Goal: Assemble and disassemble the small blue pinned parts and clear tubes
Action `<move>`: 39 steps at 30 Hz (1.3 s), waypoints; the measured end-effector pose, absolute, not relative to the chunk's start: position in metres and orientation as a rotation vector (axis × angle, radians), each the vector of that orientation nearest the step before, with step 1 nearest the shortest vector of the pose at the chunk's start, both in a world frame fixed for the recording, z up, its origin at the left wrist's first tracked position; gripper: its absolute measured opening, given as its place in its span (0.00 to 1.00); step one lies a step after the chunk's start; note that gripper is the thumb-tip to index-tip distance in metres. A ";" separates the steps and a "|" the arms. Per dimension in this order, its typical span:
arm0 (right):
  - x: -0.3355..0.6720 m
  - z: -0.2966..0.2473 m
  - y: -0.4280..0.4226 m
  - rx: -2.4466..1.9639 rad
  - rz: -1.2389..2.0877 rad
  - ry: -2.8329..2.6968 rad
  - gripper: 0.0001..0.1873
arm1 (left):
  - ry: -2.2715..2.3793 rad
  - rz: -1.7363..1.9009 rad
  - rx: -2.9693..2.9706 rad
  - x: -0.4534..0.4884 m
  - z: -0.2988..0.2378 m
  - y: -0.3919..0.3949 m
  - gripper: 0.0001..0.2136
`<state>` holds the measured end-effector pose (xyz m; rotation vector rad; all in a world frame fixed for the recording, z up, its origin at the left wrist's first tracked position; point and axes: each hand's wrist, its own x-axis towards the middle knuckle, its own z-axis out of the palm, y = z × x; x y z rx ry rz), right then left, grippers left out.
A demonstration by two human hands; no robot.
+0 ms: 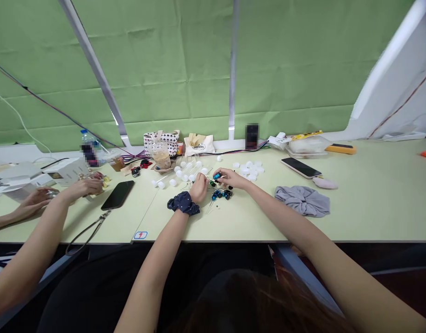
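Note:
My left hand (199, 187), with a dark blue scrunchie (183, 203) on the wrist, is curled shut over something small I cannot make out. My right hand (230, 178) pinches a small blue cylindrical part (217, 175) between its fingertips. Just below both hands lies a small heap of blue and black parts with thin leads (221, 194) on the pale table (233, 222). Clear tubes with white caps (180, 175) lie left of my hands, and loose white caps (250, 169) lie to the right.
A co-worker's two arms reach in at the left, hands (84, 186) near papers and boxes (32, 175). Black phones (118, 194) (300, 167), a grey cloth scrunchie (303, 200), pliers (89, 233), a water bottle (89, 148), small bags (162, 141), a plastic box (308, 145).

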<state>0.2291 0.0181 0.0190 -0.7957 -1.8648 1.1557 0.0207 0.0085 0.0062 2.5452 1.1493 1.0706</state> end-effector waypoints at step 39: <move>0.207 0.016 0.015 -0.837 1.338 -1.366 0.20 | 1.118 1.057 2.295 0.021 0.015 0.009 0.21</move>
